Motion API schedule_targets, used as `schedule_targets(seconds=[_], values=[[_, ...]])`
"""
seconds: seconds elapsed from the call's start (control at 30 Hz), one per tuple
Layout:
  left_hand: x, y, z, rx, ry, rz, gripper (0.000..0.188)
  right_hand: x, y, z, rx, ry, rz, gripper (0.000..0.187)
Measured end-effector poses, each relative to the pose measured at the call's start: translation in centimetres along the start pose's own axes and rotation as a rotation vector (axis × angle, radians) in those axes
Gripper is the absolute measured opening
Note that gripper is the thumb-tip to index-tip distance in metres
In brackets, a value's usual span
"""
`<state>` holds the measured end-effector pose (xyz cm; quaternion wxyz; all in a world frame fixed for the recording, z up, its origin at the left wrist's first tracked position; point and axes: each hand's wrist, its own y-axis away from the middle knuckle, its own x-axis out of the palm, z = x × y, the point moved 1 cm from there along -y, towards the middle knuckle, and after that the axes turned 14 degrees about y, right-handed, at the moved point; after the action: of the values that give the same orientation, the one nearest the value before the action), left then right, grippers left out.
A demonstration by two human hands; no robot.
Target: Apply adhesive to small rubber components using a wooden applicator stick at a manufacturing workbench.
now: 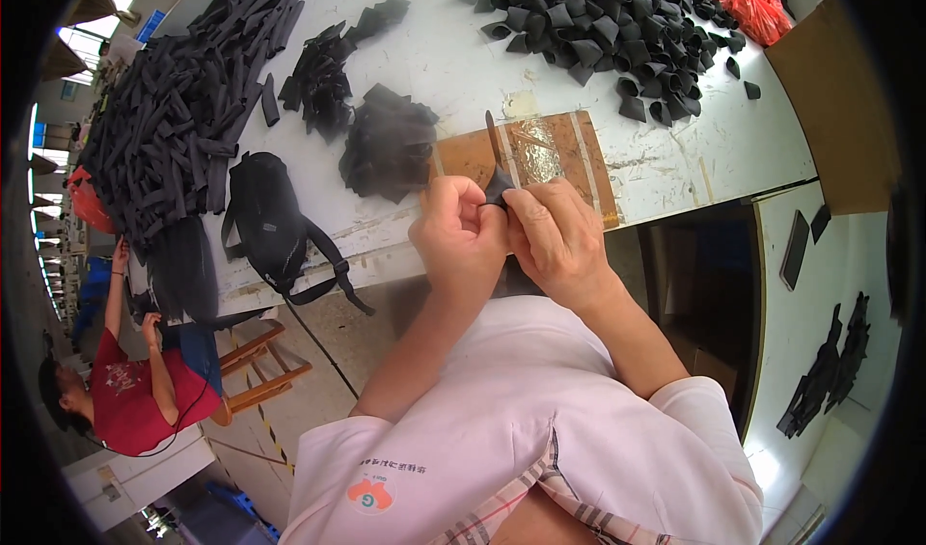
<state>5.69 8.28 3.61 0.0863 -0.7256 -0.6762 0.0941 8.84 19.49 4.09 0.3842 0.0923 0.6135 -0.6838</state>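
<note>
Between my two hands is a small black fabric piece [500,184], just in front of the table edge. My left hand [457,225] is closed, with thumb and fingertips pinching the piece's left side. On the other side my right hand [559,231] pinches it as well, the fingers curled. A thin brown pointed stick [493,140] rises from the fabric, over a brown board [465,156] with tape strips across it. Whether the stick is fixed to the board is hidden. Left of the board lies a heap of flat black fabric pieces [388,145].
Folded black pointed pieces [603,24] are heaped at the far right, near a red plastic bag [748,3]. Long black strips [174,101] cover the left side, with a black pouch bag [267,217] beside them. A person in red [145,391] sits at the left by a wooden stool [260,367].
</note>
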Motion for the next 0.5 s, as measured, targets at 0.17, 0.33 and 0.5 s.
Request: schedule_targets(seconds=[0.17,0.33,0.5], values=[[-0.2,0.0,-0.1,-0.058,0.056,0.072,0.014,-0.4,0.2,-0.2,0.23,-0.172,0.17,0.024],[-0.5,-0.5,0.4,-0.396,0.472,0.054,0.015,-0.9,0.7,-0.8,0.771,-0.97,0.132,0.01],[-1.3,-0.5,1.8,-0.432,0.561,0.196,0.017,-0.4,0.4,-1.9,1.093,-1.039,0.39,0.014]])
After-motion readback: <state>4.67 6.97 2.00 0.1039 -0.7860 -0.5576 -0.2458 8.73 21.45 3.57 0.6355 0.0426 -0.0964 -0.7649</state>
